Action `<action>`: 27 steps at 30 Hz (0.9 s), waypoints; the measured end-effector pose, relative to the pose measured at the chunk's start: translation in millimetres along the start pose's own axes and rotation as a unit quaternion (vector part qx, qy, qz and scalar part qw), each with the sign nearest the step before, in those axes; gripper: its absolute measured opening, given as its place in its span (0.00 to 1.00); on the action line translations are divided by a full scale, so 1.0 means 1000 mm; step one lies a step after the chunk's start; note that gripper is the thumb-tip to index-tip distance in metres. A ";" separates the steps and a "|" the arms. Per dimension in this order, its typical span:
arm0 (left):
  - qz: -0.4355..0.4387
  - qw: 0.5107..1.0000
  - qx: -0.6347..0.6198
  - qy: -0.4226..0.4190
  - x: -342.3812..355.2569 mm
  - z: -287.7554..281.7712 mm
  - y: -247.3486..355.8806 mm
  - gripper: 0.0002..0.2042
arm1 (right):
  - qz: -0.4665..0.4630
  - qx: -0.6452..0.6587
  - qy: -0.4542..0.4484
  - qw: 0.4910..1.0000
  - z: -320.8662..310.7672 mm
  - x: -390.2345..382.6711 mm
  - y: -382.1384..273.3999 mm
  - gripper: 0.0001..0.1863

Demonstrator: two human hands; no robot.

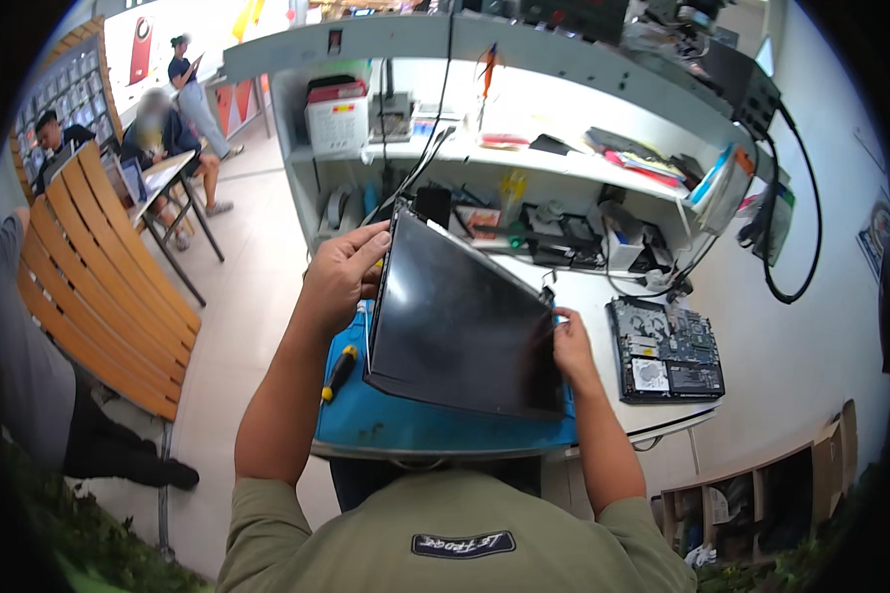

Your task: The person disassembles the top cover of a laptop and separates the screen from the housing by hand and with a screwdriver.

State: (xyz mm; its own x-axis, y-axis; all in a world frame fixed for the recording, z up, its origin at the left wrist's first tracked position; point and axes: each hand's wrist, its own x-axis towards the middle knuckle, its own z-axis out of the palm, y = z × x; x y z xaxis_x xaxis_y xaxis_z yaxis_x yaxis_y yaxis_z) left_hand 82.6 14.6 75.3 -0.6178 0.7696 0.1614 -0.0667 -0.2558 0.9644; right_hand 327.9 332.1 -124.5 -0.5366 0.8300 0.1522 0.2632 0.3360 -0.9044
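Observation:
Between my two hands a dark laptop screen (465, 316) is held tilted over a blue work mat (405, 425). My left hand (338, 282) pinches its upper left edge, thumb on the front. On the opposite side, my right hand (573, 348) grips the right edge near a small hinge piece (547, 288). A yellow and black screwdriver (340, 374) lies on the mat just left of the screen. To the right, on the white bench top, rests an opened laptop base (667, 351) with its circuit board and drive bare. The screen hides much of the mat.
Shelves (504, 153) with boxes, tools and parts rise behind the bench. Black cables (796, 227) hang at the right. A slatted wooden bench (104, 277) stands at the left, with a person beside it. Other people are farther off. A wooden rack (752, 494) is at the lower right.

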 end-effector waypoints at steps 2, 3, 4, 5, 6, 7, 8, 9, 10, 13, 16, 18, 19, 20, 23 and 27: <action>-0.018 1.000 0.006 0.015 -0.002 -0.009 -0.017 0.21 | -0.004 -0.030 0.013 0.999 -0.009 0.000 0.001 0.17; -0.023 1.000 0.005 0.021 -0.005 -0.011 -0.024 0.21 | -0.018 -0.040 0.011 0.999 -0.009 0.000 0.005 0.18; -0.027 0.999 0.004 0.026 -0.008 -0.015 -0.030 0.20 | -0.024 -0.048 0.008 0.999 -0.010 0.000 0.007 0.18; -0.040 0.999 0.000 0.027 -0.009 -0.022 -0.041 0.19 | -0.015 -0.061 0.000 0.998 -0.012 -0.003 0.006 0.18; -0.053 0.998 0.009 0.032 -0.013 -0.030 -0.048 0.19 | -0.009 -0.072 -0.008 0.997 -0.013 -0.006 0.004 0.18; -0.066 0.997 0.018 0.037 -0.017 -0.037 -0.055 0.19 | -0.007 -0.079 -0.017 0.997 -0.013 -0.009 0.004 0.19; -0.078 0.996 0.026 0.038 -0.021 -0.043 -0.062 0.19 | -0.021 -0.093 -0.022 0.995 -0.014 -0.012 0.007 0.19; -0.093 0.994 0.030 0.042 -0.025 -0.047 -0.069 0.18 | -0.023 -0.115 -0.023 0.993 -0.014 -0.016 0.009 0.19; -0.109 0.992 0.034 0.046 -0.029 -0.051 -0.075 0.18 | -0.025 -0.136 -0.024 0.990 -0.017 -0.018 0.010 0.19; -0.151 0.984 0.072 0.055 -0.042 -0.062 -0.093 0.18 | -0.036 -0.171 -0.027 0.984 -0.018 -0.029 -0.015 0.19; -0.170 0.975 0.130 0.052 -0.046 -0.065 -0.104 0.20 | -0.059 -0.229 -0.034 0.971 -0.020 -0.032 -0.030 0.20; -0.180 0.969 0.162 0.041 -0.045 -0.065 -0.111 0.21 | -0.061 -0.268 -0.037 0.961 -0.022 -0.032 -0.036 0.20; -0.187 0.966 0.173 0.034 -0.043 -0.066 -0.114 0.21 | -0.072 -0.290 -0.032 0.954 -0.023 -0.032 -0.031 0.19; -0.193 0.963 0.184 0.027 -0.040 -0.067 -0.117 0.22 | -0.085 -0.310 -0.026 0.946 -0.022 -0.031 -0.032 0.19; -0.220 0.953 0.210 0.018 -0.035 -0.069 -0.122 0.23 | -0.084 -0.347 -0.041 0.933 -0.021 -0.033 -0.039 0.19; -0.248 0.922 0.298 0.010 -0.029 -0.064 -0.114 0.21 | -0.074 -0.378 -0.049 0.921 -0.017 -0.037 -0.057 0.22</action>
State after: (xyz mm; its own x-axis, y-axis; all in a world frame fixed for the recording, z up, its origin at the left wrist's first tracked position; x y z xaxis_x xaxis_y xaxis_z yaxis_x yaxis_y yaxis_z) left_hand 58.0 -16.4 -53.2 -0.6416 0.6927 -0.3294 0.0938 0.4971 0.8626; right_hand 346.6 290.1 -71.8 -0.6719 0.7181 0.1814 0.6446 0.6876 -0.3344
